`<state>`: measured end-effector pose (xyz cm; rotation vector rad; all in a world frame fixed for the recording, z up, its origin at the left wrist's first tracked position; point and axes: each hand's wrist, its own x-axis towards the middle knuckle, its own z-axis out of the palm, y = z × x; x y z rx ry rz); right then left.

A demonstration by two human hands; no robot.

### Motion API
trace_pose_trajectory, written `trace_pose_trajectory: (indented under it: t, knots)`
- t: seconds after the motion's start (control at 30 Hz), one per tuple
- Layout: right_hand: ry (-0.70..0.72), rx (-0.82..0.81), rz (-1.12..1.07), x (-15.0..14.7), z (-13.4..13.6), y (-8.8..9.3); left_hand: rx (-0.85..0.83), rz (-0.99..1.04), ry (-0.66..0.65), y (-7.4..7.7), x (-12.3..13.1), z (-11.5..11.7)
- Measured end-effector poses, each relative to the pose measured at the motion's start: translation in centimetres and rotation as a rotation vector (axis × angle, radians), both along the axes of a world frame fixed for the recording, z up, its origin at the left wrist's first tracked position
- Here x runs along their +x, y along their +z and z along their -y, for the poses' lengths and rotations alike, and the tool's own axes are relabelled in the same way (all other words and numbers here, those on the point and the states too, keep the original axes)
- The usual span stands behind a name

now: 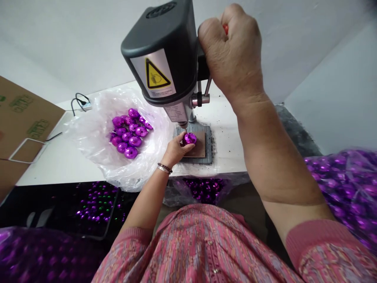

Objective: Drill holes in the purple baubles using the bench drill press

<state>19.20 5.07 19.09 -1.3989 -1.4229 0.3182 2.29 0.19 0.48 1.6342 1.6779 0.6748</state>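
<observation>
With fingers (189, 147) of the left hand (174, 150), grasps a purple ball (191, 138) over the board (200, 147) beneath the drill press (166, 51), clenches the right hand (235, 55) around a red handle (225, 28), apparently drilling, likely needing a steady, even press next.

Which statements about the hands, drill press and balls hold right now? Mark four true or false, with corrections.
1. The left hand holds a purple ball beneath the drill press. True.
2. The right hand is lying on the brown board. False: it is raised, closed around a red grip.
3. A yellow warning triangle faces the camera. True.
4. The pile of balls sits in a cardboard box. False: it sits in a translucent plastic bag.
</observation>
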Motion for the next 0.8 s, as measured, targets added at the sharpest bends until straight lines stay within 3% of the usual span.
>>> trace_pose_trajectory:
  t: [0.27,0.43,0.6,0.8]
  knots:
    - [0.026,0.082,-0.014,0.0,1.1,-0.7,-0.036,0.140,0.038,-0.6,0.2,0.0]
    - [0.123,0.360,0.092,0.7,4.2,-3.9,-0.041,0.197,0.022,-0.6,0.2,0.3]
    - [0.040,0.461,0.285,1.1,6.7,-7.5,-0.048,0.236,0.008,-0.9,0.2,0.2]
    - [-0.043,0.590,0.450,1.2,7.0,-10.6,-0.024,0.253,-0.021,-1.6,-0.1,0.0]
